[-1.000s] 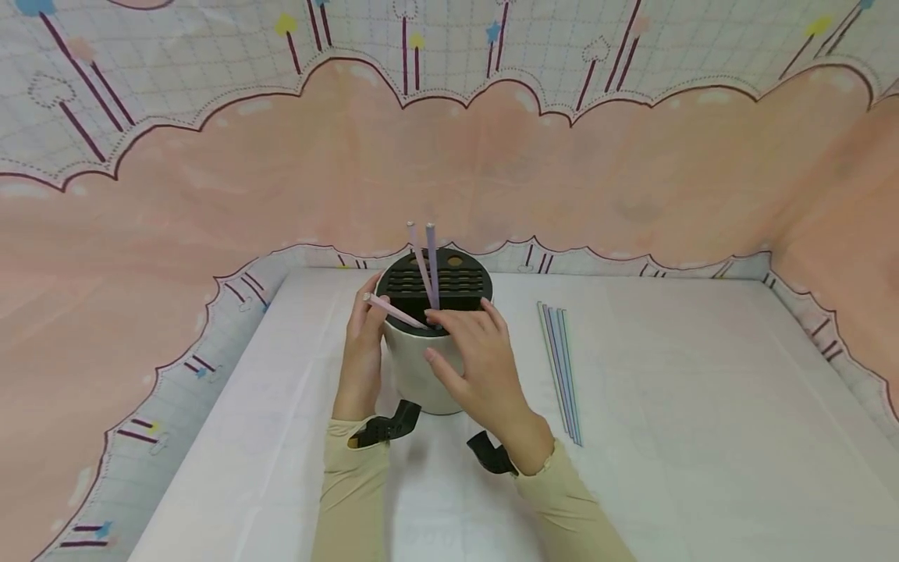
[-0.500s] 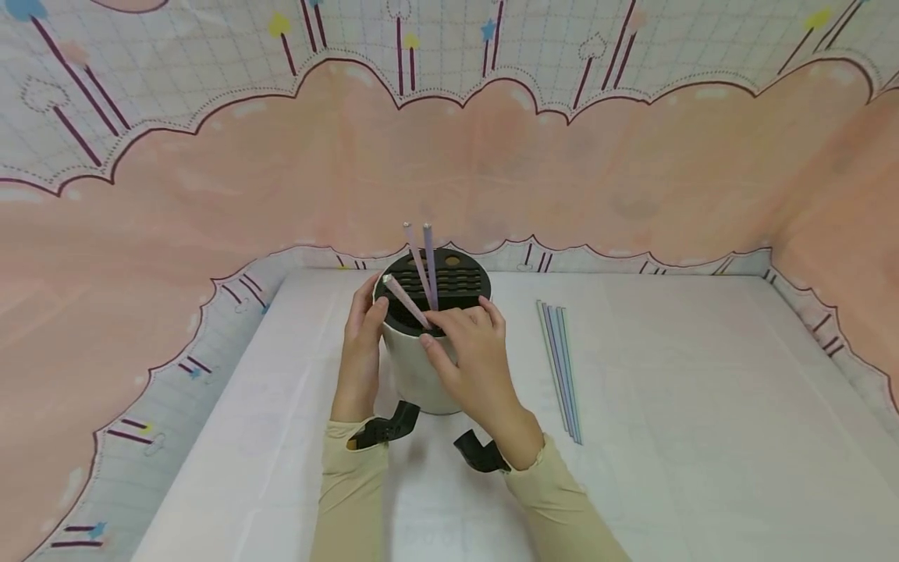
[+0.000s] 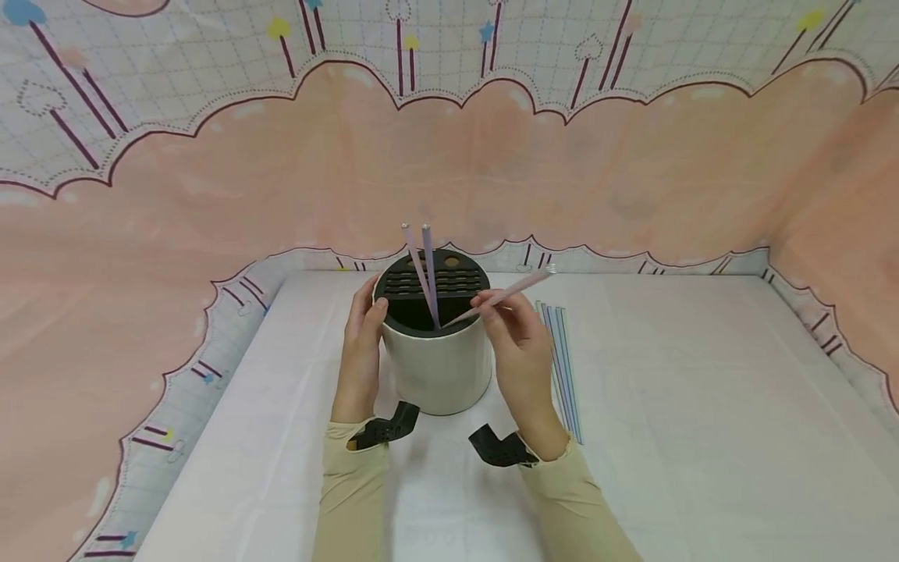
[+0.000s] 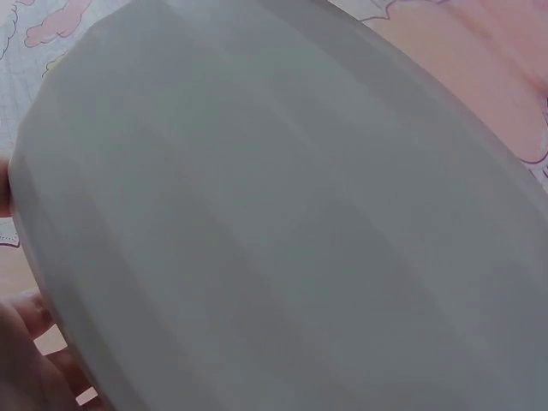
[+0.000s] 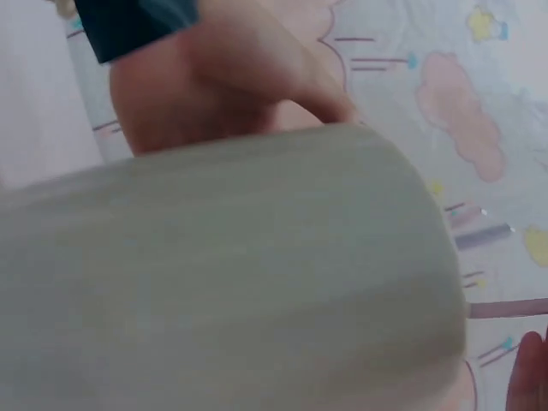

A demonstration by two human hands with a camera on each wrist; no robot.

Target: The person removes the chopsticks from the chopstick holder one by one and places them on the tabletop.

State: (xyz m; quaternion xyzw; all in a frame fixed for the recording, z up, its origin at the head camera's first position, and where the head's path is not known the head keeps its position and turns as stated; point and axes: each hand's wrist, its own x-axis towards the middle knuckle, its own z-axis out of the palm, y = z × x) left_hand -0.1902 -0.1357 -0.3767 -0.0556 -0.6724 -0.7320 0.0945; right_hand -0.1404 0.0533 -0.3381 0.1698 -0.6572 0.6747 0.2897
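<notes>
On the white-covered table (image 3: pixel 702 406), closer to its left edge than to its right one, there stands upright a round utensil holder (image 3: pixel 435 378), off-white and smooth, its wall made of faint flat facets. Its black lid (image 3: pixel 460 282) has rows of slots and round holes at the back, and an open part in front. From this opening rise a pink stick (image 3: pixel 416 261) and a purple stick (image 3: pixel 429 261), both slender, crossing low down. The left hand (image 3: pixel 360 355) grips the holder's left wall. The right hand (image 3: pixel 523 355) pinches a pale pink stick (image 3: pixel 525 284), tilted rightward, its lower end at the opening; how deep, I cannot tell. This hand partly covers the loose sticks (image 3: pixel 566 375), which lie nearly parallel toward the right edge. A printed cloth (image 3: pixel 456 172) hangs behind the far edge.
</notes>
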